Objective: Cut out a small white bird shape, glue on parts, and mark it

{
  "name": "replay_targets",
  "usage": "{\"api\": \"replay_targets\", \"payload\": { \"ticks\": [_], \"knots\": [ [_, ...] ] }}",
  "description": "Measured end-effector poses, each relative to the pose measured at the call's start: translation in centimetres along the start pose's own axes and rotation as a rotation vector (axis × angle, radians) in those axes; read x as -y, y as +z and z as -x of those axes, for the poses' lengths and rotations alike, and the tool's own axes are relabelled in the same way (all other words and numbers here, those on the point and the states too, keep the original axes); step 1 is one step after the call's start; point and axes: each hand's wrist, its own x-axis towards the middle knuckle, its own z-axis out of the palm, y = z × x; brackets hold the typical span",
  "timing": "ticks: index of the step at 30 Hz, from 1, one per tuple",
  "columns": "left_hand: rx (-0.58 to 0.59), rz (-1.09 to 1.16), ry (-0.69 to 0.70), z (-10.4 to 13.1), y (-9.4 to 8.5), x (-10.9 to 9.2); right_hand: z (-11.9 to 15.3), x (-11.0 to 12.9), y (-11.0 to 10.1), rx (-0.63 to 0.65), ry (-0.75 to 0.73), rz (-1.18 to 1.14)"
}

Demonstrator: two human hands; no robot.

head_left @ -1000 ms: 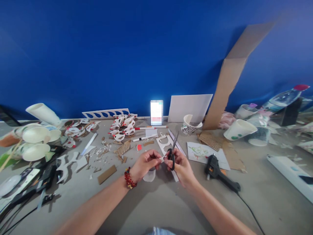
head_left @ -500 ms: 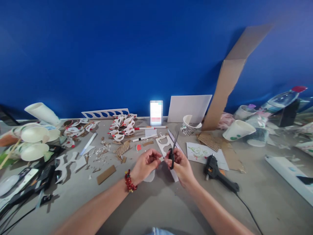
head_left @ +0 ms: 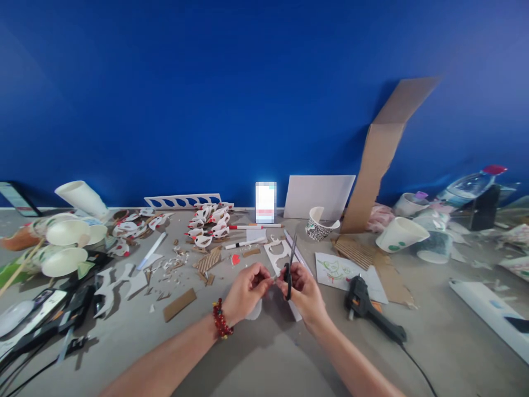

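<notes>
My left hand (head_left: 249, 290) is closed in a pinch, its fingertips meeting those of my right hand (head_left: 305, 295). Whatever sits between them is too small to name. Black-handled scissors (head_left: 288, 281) are held in my right hand, blades pointing away from me. Beneath and beyond the fingers lies a white cut-out sheet (head_left: 273, 252) with curved openings. A white rounded piece (head_left: 254, 312) shows partly under my left hand. Nearby are a small red piece (head_left: 235, 259) and a black-and-white marker (head_left: 243, 243).
A glue gun (head_left: 366, 303) with its cord lies to the right, by a paper with a green drawing (head_left: 333, 268). Several white-and-red bird shapes (head_left: 202, 241) are clustered at back left. Paper cups (head_left: 403, 234), cardboard scraps (head_left: 179, 305) and a lit screen (head_left: 265, 202) stand around.
The view has tilted up slightly, so everything sits a little lower. Both hands keep together with nearly the same grip; the scissors stay in my right hand.
</notes>
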Motion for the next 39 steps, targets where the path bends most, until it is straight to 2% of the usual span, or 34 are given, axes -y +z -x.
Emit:
{"api": "replay_targets", "payload": {
  "ticks": [2,4,8,12,14,17,22,23,27,28,30,33,35,39],
  "knots": [
    [-0.020,-0.032,0.013,-0.2,-0.5,-0.3,0.0,0.1,0.0,-0.011,0.007,0.008],
    [-0.054,-0.105,0.072,-0.6,-1.9,-1.4,-0.1,0.3,-0.1,-0.046,0.008,0.015],
    [-0.158,-0.363,0.186,-0.9,-7.4,-5.2,-0.2,0.6,-0.5,-0.099,-0.018,-0.012],
    [-0.299,-0.622,0.187,0.7,-13.1,-7.5,-0.3,0.7,-0.9,-0.112,-0.026,-0.008],
    [-0.308,-0.667,0.172,2.1,-14.9,-7.6,-0.3,0.7,-0.8,-0.092,-0.006,0.022],
    [-0.328,-0.702,0.139,4.1,-16.5,-7.5,-0.2,0.5,-0.8,-0.067,0.005,0.064],
    [-0.500,-0.787,0.092,6.5,-18.4,-7.3,-0.5,0.3,-1.0,-0.040,0.001,0.089],
    [-0.500,-0.805,0.075,6.8,-18.7,-7.0,-0.6,0.3,-1.0,-0.034,0.001,0.092],
    [-0.290,-1.042,-0.012,7.5,-19.6,-4.8,-0.5,0.0,-0.6,-0.018,-0.019,0.113],
    [-0.307,-1.127,-0.052,7.4,-19.9,-4.1,-0.5,-0.2,-0.4,-0.021,-0.040,0.112],
    [-0.332,-1.237,-0.051,6.6,-20.1,-3.3,-0.4,-0.6,-0.2,-0.006,-0.072,0.149],
    [-0.260,-1.199,0.168,4.3,-18.5,-4.0,-0.2,-0.9,-0.1,0.021,-0.156,0.265],
    [-0.181,-1.174,0.304,2.3,-15.8,-5.4,0.1,-0.6,-0.2,0.035,-0.226,0.325],
    [-0.016,-1.163,0.537,-2.3,-8.6,-8.2,0.8,0.6,-0.4,0.045,-0.328,0.326]
  ]
}}
